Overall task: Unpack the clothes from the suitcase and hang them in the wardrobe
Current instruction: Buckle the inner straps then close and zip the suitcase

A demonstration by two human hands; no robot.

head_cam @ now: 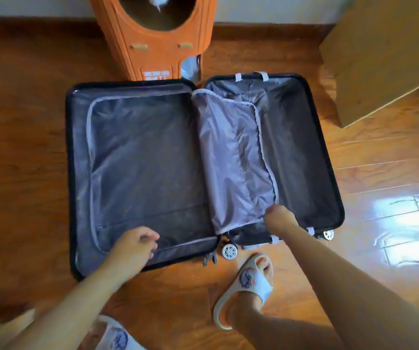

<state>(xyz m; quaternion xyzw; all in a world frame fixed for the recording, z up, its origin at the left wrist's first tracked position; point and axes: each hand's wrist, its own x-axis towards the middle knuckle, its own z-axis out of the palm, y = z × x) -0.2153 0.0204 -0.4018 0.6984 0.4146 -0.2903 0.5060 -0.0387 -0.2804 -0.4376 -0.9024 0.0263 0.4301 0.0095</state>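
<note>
Open suitcase flat on wooden floor, right hand pinching grey lining flap, left hand fingers loosely curled, holding nothing

— Does anything here carry writing?
— Only the orange plastic stand at the far edge of the floor. Near its foot sits a small label with pale characters in two short rows.
— Can they be read?
— No. They are too blurred to make out, even as to script.
— And the slippers?
— The slipper on the right foot bears a dark round printed motif, a picture and not lettering.
</note>
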